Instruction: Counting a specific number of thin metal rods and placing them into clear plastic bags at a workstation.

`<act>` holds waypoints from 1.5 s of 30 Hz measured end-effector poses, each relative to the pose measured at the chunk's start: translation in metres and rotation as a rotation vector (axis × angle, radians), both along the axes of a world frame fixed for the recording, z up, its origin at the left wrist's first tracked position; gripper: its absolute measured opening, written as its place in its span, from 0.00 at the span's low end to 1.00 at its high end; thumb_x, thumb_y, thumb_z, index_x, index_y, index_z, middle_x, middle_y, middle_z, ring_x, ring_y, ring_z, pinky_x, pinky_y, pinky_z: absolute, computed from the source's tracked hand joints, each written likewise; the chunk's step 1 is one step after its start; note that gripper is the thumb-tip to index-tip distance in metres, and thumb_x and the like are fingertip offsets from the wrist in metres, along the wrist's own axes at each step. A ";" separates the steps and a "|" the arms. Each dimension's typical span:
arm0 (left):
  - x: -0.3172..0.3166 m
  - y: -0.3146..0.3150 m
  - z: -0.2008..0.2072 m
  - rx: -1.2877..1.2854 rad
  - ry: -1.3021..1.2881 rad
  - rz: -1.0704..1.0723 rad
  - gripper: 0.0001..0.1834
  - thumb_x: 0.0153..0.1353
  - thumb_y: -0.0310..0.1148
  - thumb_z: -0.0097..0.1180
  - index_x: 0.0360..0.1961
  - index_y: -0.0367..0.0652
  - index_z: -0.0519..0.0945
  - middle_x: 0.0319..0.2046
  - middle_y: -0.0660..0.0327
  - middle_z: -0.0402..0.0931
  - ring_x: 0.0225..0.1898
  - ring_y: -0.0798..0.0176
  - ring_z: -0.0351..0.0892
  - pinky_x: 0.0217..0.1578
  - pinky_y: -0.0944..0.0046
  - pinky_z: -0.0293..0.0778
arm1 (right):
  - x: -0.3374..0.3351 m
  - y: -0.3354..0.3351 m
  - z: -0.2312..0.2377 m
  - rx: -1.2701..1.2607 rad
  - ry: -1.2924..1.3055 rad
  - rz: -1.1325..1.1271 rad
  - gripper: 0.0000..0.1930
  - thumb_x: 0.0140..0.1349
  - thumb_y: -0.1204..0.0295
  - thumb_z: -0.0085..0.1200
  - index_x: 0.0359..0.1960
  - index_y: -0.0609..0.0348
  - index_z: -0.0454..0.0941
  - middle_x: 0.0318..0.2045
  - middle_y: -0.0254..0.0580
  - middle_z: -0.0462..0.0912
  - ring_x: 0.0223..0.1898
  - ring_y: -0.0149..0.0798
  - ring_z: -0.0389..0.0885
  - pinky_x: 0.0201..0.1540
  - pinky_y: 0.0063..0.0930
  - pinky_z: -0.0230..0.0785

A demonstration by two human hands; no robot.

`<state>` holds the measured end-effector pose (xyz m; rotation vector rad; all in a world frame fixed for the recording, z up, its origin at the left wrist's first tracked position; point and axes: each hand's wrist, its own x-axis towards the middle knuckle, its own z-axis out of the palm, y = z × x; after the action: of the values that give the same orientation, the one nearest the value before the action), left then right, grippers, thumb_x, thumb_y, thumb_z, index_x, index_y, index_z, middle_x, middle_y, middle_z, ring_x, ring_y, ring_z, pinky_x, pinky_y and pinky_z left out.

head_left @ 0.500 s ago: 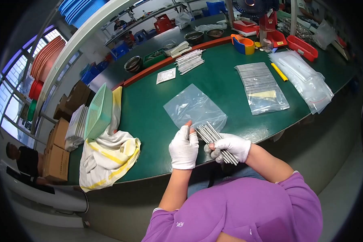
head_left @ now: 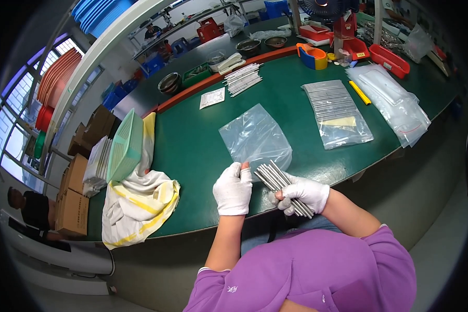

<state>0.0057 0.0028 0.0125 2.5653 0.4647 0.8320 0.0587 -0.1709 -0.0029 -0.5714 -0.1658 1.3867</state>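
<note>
at the green table's point(head_left: 192, 151) near edge, the right hand point(head_left: 308, 191) grasps metal rods point(head_left: 271, 178), likely to bundle them, while the left hand's point(head_left: 233, 190) fingers apparently pinch the clear bag point(head_left: 259, 136) just beyond, perhaps to steady it.

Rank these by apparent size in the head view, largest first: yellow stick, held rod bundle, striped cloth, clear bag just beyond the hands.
1. Striped cloth
2. Clear bag
3. Rod bundle, partly covered by fingers
4. Yellow stick, farther off, so it may look smaller than it is
</note>
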 end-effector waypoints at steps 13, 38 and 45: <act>-0.015 -0.014 0.023 -0.098 0.057 -0.114 0.07 0.56 0.33 0.55 0.24 0.43 0.74 0.19 0.54 0.72 0.23 0.49 0.75 0.23 0.56 0.69 | -0.003 0.008 0.007 -0.169 -0.295 -0.114 0.37 0.55 0.80 0.48 0.66 0.48 0.46 0.31 0.40 0.73 0.23 0.25 0.71 0.24 0.21 0.72; -0.035 -0.035 -0.024 -0.143 -0.202 -0.474 0.20 0.50 0.21 0.53 0.48 0.39 0.72 0.29 0.54 0.74 0.28 0.50 0.75 0.30 0.56 0.72 | 0.005 0.037 -0.013 -0.092 0.104 -0.607 0.17 0.63 0.79 0.36 0.53 0.66 0.65 0.47 0.47 0.75 0.47 0.42 0.76 0.49 0.37 0.72; -0.036 -0.017 -0.016 -0.336 0.015 -0.593 0.30 0.48 0.35 0.66 0.53 0.39 0.72 0.23 0.64 0.63 0.22 0.67 0.63 0.27 0.68 0.65 | 0.012 0.040 -0.017 -0.135 0.116 -0.593 0.14 0.67 0.72 0.39 0.51 0.63 0.66 0.45 0.46 0.75 0.45 0.41 0.77 0.49 0.37 0.72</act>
<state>-0.0304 -0.0146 -0.0037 2.2061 -0.1485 0.4703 0.0705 -0.1308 -0.0200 -0.5895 0.1828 0.8520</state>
